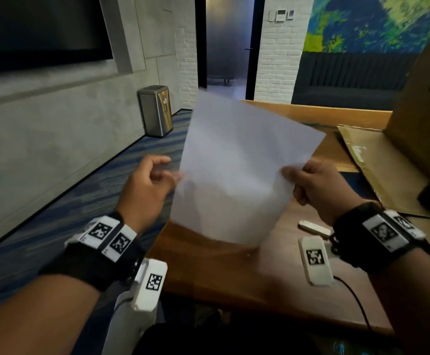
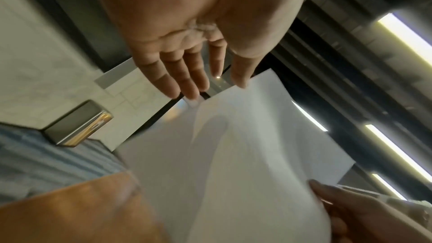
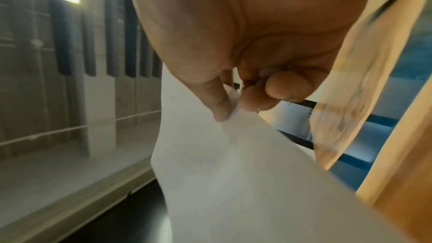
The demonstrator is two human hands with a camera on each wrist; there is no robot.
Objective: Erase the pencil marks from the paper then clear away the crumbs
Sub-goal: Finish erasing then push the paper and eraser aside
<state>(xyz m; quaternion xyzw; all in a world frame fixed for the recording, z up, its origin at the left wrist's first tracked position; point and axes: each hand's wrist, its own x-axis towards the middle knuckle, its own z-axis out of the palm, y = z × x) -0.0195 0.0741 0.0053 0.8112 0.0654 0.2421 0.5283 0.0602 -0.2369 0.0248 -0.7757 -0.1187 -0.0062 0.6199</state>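
So you had one sheet of paper (image 1: 237, 170) in the air over the table's (image 1: 208, 272) left edge, long axis running near to far and tipped right. Your left hand (image 1: 144, 190) hovered beside its left edge, fingers loose and holding nothing. Your right hand (image 1: 318, 188) pinched the right edge. Blur hid any pencil marks or crumbs.

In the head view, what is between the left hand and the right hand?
The white paper, lifted above the wooden table. The right hand pinches its edge; the left hand is beside it, open.
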